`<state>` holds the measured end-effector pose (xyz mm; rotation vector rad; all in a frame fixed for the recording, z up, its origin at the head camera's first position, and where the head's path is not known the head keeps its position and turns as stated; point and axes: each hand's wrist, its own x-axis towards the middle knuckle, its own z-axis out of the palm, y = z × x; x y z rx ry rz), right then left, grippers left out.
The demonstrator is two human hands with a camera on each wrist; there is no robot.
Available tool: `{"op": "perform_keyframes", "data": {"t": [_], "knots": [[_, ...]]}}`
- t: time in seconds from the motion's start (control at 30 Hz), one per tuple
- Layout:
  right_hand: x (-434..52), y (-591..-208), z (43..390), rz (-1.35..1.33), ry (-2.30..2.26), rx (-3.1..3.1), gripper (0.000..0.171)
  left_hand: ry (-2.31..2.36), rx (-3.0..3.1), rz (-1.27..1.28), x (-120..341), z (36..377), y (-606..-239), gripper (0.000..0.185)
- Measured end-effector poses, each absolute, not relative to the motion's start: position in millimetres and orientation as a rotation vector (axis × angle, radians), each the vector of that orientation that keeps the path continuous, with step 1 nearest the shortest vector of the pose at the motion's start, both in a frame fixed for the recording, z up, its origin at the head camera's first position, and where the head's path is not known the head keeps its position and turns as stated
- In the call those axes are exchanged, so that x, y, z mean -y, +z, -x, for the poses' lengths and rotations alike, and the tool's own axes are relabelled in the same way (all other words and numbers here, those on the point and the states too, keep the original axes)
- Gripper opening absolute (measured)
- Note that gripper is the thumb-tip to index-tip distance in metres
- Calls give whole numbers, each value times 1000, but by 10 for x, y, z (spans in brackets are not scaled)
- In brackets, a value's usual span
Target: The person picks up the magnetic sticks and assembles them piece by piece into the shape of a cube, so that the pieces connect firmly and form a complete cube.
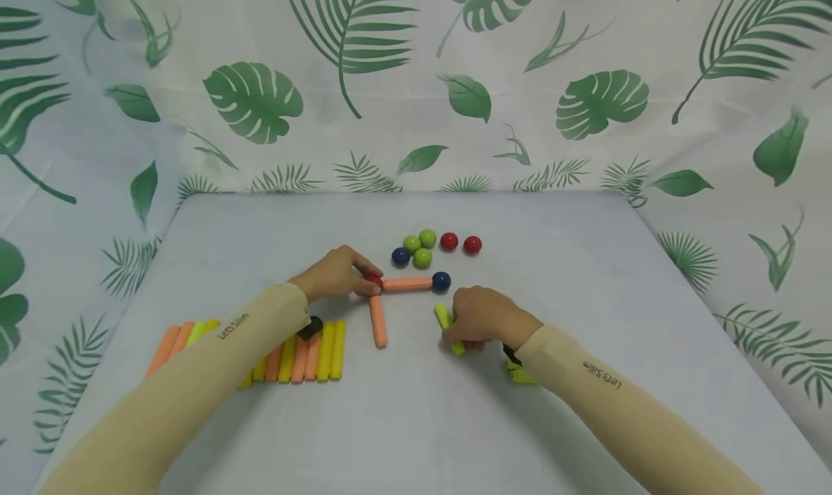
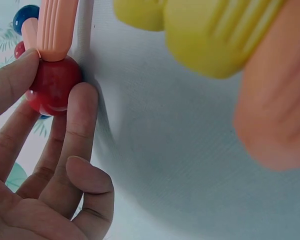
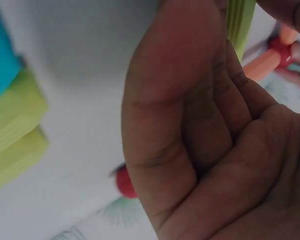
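My left hand (image 1: 336,272) pinches a red ball (image 2: 55,87) between thumb and fingers. Two salmon ridged rods join that ball: one rod (image 1: 407,285) runs right to a dark blue ball (image 1: 441,281), the other rod (image 1: 378,323) points towards me on the tabletop. To the right of these, my right hand (image 1: 486,316) holds a lime green rod (image 1: 443,316) in its fingers, tilted near the table. Part of the lime rod is hidden behind the fingers, and the right wrist view shows only a piece of it.
Several lime green balls (image 1: 422,257), a blue ball (image 1: 400,256) and two red balls (image 1: 449,241) lie farther back. Yellow, salmon and lime rods (image 1: 337,350) are lined up at left, partly under the left sleeve. Lime rods (image 1: 523,376) lie below the right wrist.
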<state>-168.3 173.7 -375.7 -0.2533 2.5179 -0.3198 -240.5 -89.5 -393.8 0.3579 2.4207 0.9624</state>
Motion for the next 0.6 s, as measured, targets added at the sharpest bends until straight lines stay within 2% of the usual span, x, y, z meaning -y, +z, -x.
{"op": "perform_keyframes", "data": {"t": [0.4, 0.6], "knots": [[-1817, -3774, 1938, 210, -411, -2486, 27, 991, -2418, -358, 954, 2386, -3953, 37], [-1861, -3590, 2101, 236, -317, -2550, 37, 983, -2415, -381, 981, 2380, -3958, 34]]}}
